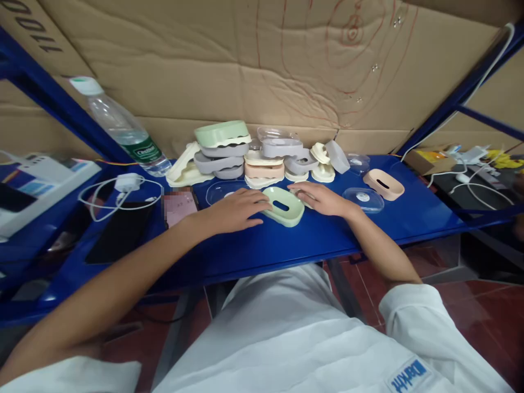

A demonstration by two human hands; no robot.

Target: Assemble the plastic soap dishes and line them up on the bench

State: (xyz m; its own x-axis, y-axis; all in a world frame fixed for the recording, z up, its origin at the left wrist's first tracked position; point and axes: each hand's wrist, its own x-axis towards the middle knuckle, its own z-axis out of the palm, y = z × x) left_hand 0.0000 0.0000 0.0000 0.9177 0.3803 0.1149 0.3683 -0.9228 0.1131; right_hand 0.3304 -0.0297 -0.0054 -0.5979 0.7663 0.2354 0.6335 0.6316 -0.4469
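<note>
A light green oval dish with a slot in its middle [289, 216] lies on the blue table in front of me. My left hand [239, 210] reaches its left rim, fingers stretched and thumb apart, with the fingertips at the edge. On the other side, my right hand [321, 199] is beside the dish's right rim with its fingers bent together. Something small and pale shows under those fingers, too hidden to name. A clear plastic lid with a round label [363, 200] rests right of my right hand. Another clear lid [223, 192] lies behind my left hand.
Stacked green, grey, cream and peach dishes [223, 150] line the cardboard wall. A peach dish [383, 184] sits at the right. Leftward are a water bottle [123, 128], a pink phone-like object [180, 206], a charger with white cable [127, 183] and a black flat item [118, 232].
</note>
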